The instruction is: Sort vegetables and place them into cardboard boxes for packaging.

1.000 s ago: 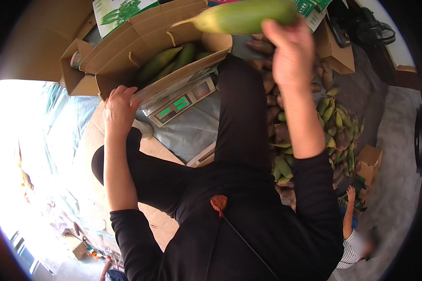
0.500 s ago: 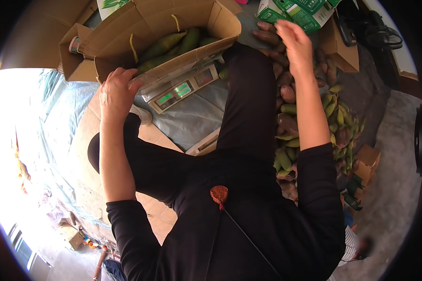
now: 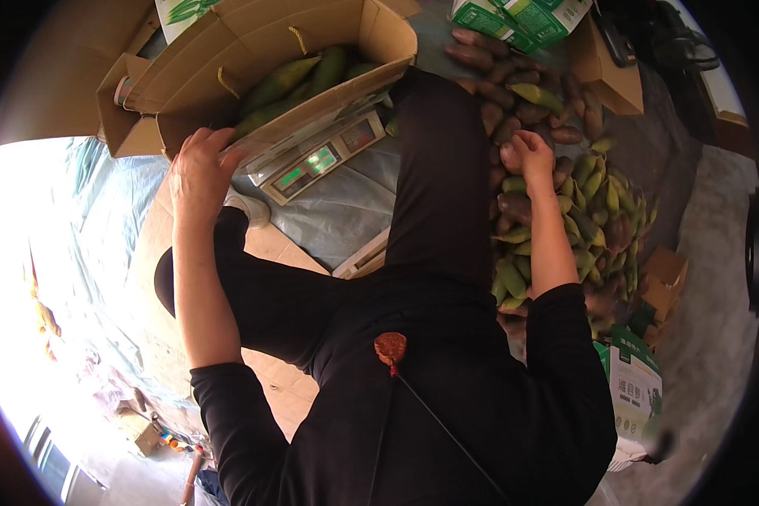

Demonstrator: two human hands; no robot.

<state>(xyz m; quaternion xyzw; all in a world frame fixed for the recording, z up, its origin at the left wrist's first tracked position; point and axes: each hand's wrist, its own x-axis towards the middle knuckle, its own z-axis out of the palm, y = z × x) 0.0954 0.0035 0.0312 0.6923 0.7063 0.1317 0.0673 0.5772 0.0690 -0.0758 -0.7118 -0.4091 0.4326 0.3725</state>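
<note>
A cardboard box (image 3: 312,105) with yellow cord handles holds several long green radishes (image 3: 282,83). It sits on a digital scale (image 3: 316,158) with a lit green display. My left hand (image 3: 201,173) is closed on the box's near left edge, fingertips over the rim. Off to the right, my right hand (image 3: 533,158) is over a heap of brown-red roots and green radishes. Its fingers are bent together beside a pinkish-brown root (image 3: 508,158); whether anything is pinched in them is hidden. One green radish (image 3: 536,96) lies among the brown-red roots farther back.
Green radishes (image 3: 605,198) are heaped along my right side. White-and-green cartons (image 3: 523,21) stand at the far right, beside an open brown carton (image 3: 607,72). Another white-and-green carton (image 3: 637,392) is at the lower right. My bent legs (image 3: 443,169) lie between scale and heap.
My right hand has come down and nearer from the far roots, its fingers going from spread to bent together. A green radish now shows among the far roots. The left hand stays on the box.
</note>
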